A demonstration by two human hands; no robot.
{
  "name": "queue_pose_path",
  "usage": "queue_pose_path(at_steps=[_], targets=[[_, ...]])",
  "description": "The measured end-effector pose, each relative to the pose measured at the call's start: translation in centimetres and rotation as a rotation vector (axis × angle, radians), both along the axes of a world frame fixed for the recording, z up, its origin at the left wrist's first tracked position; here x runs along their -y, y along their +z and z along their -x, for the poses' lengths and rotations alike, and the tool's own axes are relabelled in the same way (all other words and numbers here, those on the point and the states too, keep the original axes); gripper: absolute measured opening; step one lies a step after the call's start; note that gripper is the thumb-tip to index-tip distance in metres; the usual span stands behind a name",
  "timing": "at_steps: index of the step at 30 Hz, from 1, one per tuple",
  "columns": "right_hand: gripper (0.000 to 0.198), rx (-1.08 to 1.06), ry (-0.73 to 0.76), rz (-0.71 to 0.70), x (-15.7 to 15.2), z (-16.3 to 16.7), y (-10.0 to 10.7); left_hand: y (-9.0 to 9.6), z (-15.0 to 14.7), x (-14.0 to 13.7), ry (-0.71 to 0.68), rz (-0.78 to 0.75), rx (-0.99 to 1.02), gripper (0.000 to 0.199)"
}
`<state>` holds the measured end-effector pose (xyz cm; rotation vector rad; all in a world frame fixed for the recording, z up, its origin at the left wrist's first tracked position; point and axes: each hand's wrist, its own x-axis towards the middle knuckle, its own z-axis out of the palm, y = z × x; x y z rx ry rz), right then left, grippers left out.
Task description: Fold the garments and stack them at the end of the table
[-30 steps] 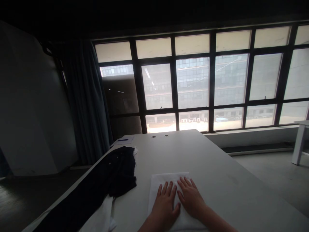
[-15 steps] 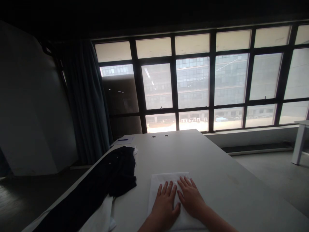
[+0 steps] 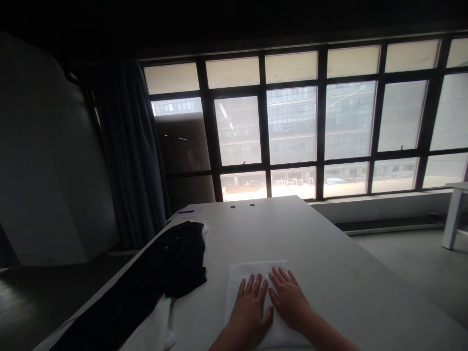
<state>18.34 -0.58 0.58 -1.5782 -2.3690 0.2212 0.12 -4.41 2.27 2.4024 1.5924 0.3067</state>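
Flat on the table in front of me lies a folded white cloth (image 3: 237, 273); its near end runs out of sight under my hands and the picture's lower edge. My left hand (image 3: 251, 307) rests palm down on it, fingers stretched out and slightly apart. Beside it on the right, my right hand (image 3: 288, 297) also lies flat on the cloth with spread fingers. To the left of both hands is a dark garment (image 3: 146, 273) with small light spots, laid lengthwise. White fabric (image 3: 153, 326) shows under and beside its near part.
The white table (image 3: 329, 287) reaches toward the windows, with two round cable holes at its far end. A blue pen (image 3: 186, 211) lies on paper at the far left corner. A dark curtain (image 3: 127, 156) hangs on the left; another table (image 3: 453, 214) stands right.
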Motion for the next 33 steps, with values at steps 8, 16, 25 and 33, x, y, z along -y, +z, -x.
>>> queue_pose_path(at_steps=[8,16,25,33], targets=[[0.060,-0.007,-0.004,-0.002,0.1,0.0,0.1,-0.2,0.1,-0.1,-0.014,-0.010,0.020,0.069],[0.060,0.007,-0.009,0.017,0.2,0.2,0.3,-0.4,0.3,-0.3,-0.029,-0.032,0.019,0.069],[0.074,0.007,0.025,0.055,-0.8,-1.7,0.2,-0.7,1.3,-1.2,-0.020,-0.080,-0.009,0.067],[0.078,0.042,-0.037,0.068,-3.6,-4.9,0.0,1.7,0.1,0.7,-0.070,-0.424,0.095,0.042]])
